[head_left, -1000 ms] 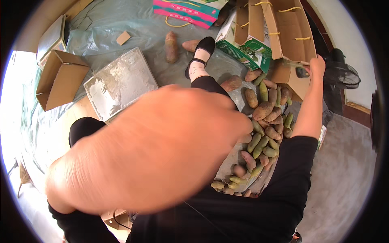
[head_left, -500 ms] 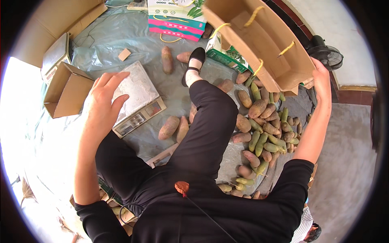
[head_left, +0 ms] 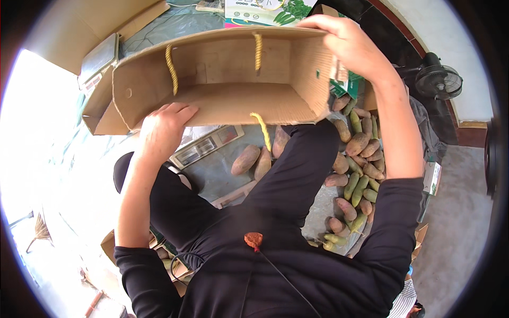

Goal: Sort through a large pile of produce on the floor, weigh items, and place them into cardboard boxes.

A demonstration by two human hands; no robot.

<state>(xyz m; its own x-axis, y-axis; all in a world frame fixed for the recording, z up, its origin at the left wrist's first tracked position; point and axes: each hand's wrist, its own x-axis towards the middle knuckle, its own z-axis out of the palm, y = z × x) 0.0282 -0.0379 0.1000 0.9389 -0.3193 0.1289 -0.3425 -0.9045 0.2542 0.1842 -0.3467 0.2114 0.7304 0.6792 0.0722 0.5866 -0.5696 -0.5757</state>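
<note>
An open cardboard carton (head_left: 217,66) with yellow rope handles lies across my view above my knees, its bare inside facing me. My left hand (head_left: 165,127) grips the near edge toward the left end, fingers bent over the rim. At the far right corner, my right hand (head_left: 352,45) holds the carton's end, with the thumb side toward the upper edge. The carton hides most of a weighing scale (head_left: 209,146), whose display panel shows below the near edge. Big reddish-brown tubers (head_left: 246,160) lie beside the scale.
Brown tubers (head_left: 358,143) and long green vegetables (head_left: 359,191) are heaped right of my leg. A printed white-and-green carton (head_left: 265,13) stands at the back. A black fan (head_left: 439,82) is by the right wall. An open brown box (head_left: 98,108) sits at the left.
The carton has swung from the upper right to in front of me and turned sideways. My left hand has taken hold of its near edge; my right hand has moved up and left with it.
</note>
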